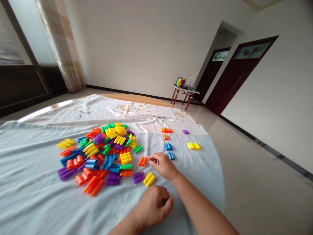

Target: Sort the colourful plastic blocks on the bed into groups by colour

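Observation:
A heap of plastic tube blocks [102, 153] in orange, yellow, green, blue and purple lies on a pale cloth over a round table [36, 195]. My right hand [163, 164] rests on the cloth just right of an orange block [142, 161], fingers pinched on something small that I cannot make out. My left hand [153, 206] sits nearer to me, fingers curled into a loose fist, below a yellow block [149, 179] and a purple block [138, 177]. Small sorted groups lie to the right: orange [166, 130], blue [168, 146], purple [185, 132], yellow [194, 146].
The table's right edge drops to a tiled floor [256, 182]. A small red-legged side table [184, 91] with coloured items stands by the far wall. Dark doors [234, 78] are at right, a curtain [63, 49] and window at left.

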`<state>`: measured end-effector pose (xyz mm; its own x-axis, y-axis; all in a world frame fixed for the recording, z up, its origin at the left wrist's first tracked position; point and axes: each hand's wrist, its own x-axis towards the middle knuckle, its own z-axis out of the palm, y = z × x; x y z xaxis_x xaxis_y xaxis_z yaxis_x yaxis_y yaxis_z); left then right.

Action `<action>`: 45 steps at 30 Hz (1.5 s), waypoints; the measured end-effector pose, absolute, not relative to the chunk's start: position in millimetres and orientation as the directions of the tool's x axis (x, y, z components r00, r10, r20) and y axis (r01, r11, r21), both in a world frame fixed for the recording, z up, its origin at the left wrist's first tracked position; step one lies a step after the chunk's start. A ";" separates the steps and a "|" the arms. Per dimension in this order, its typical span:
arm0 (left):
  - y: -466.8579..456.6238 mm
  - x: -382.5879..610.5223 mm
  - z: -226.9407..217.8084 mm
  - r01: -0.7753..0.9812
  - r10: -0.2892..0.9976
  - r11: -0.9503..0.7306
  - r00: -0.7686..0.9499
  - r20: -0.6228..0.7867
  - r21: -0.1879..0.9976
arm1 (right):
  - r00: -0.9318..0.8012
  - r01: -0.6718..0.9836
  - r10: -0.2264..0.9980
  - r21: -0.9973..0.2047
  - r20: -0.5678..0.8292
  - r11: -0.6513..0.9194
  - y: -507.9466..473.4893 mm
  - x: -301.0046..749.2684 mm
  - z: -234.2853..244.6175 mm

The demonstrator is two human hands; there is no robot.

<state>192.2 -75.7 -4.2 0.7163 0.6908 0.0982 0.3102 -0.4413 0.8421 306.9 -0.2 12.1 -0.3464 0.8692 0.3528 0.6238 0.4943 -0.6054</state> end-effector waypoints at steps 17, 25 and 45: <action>-74.7 194.9 -8.1 0.325 0.684 -0.454 0.724 0.091 0.830 | -0.463 0.627 0.810 -0.513 0.360 0.586 10.4 289.9 -11.2; -75.0 194.6 -8.1 0.338 0.691 -0.439 0.719 0.072 0.833 | -0.335 0.595 0.834 -0.588 0.438 0.548 10.4 292.8 -9.0; -75.5 194.8 -3.4 0.330 0.682 -0.442 0.727 0.074 0.834 | -0.271 0.770 0.872 -0.452 0.406 0.450 9.4 295.0 -10.3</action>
